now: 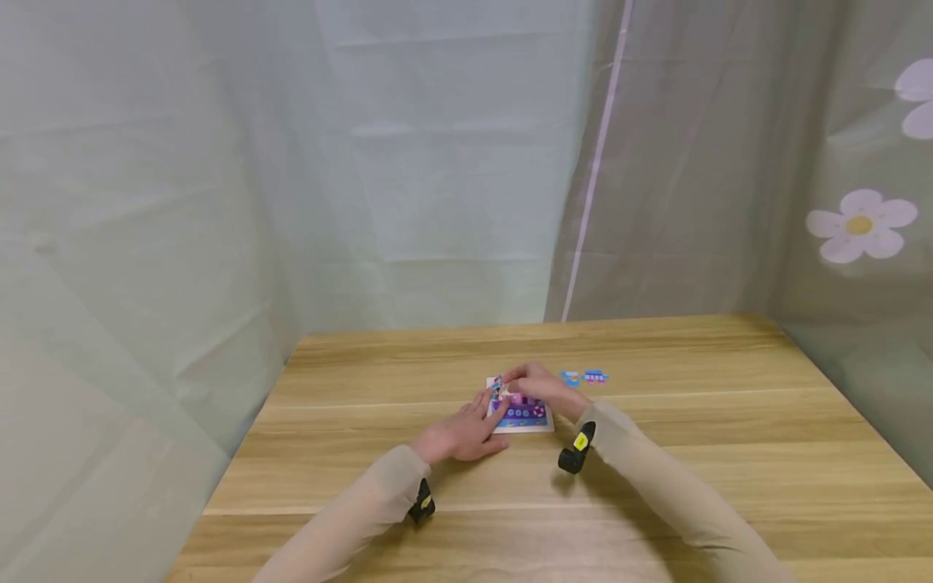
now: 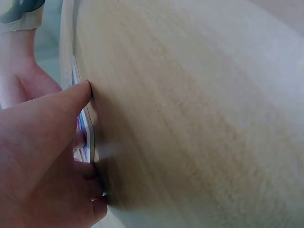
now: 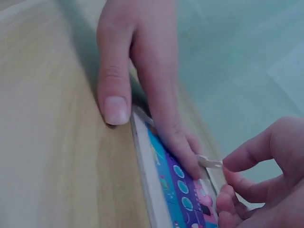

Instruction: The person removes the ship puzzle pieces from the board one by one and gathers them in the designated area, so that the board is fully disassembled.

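One puzzle board (image 1: 528,430), pale-rimmed, which we found lying flat on the tabletop (image 1: 350,453); printed in blue, purple and pink, with a row of round pale-blue shapes.

One thin puzzle piece (image 3: 209,162), which we noted over the board's left part, edge pale, print too small to read. Whether it touched the left fingers, we could not tell.

One right hand (image 1: 543,386), over the board from the right; grip narrow, thumb and fingers pinching the piece.

One left hand (image 1: 459,433), at the board's left side; grip wide, fingers extended onto the board, thumb just beside its near edge.

Two loose pieces, which we counted beyond the right hand and to its right: a blue-and-white piece (image 1: 570,378) and, near it, a blue-and-purple piece (image 1: 595,376).

Two pale sleeves (image 1: 649,457), each with a black wrist device (image 1: 574,457) bearing a yellow label.

One grey curtain (image 1: 670,162) behind the tabletop; at right, we listed a flower print (image 1: 860,225).
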A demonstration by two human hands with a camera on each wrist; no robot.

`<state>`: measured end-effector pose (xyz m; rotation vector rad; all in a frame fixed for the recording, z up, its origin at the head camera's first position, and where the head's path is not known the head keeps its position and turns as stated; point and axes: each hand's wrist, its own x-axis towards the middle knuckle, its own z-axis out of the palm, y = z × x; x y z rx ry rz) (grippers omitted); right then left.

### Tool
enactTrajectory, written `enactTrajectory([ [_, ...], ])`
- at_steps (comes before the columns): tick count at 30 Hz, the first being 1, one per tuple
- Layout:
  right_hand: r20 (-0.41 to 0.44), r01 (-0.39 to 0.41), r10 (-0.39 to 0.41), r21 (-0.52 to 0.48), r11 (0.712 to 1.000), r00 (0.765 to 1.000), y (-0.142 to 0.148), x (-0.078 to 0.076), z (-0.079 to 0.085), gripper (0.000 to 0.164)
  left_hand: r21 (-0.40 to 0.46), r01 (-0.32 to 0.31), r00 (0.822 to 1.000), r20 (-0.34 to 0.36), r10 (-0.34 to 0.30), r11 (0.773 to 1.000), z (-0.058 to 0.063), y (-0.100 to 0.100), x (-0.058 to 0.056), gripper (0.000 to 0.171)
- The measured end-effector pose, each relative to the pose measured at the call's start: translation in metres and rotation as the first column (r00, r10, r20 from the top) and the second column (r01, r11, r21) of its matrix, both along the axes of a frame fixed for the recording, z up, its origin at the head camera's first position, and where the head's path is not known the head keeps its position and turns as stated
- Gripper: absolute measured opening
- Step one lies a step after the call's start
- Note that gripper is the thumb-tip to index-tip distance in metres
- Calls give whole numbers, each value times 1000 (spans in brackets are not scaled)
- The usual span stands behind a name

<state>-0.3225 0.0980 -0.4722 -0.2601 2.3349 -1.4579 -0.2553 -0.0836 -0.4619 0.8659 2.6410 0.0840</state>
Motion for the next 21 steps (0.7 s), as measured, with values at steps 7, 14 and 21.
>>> enactTrajectory([
  [7,-77,71,-67,59,996,995,-8,3,2,18,0,4,1000,-9,-4,1000,0,0,2,72],
  [14,-68,128,-126,33,991,990,-10,0,4,16,8,8,1000,-30,-8,1000,-3,-1,1,72],
  [21,-38,172,-172,-20,985,984,-3,-5,0,19,-6,5,999,-46,-5,1000,-5,-2,0,72],
])
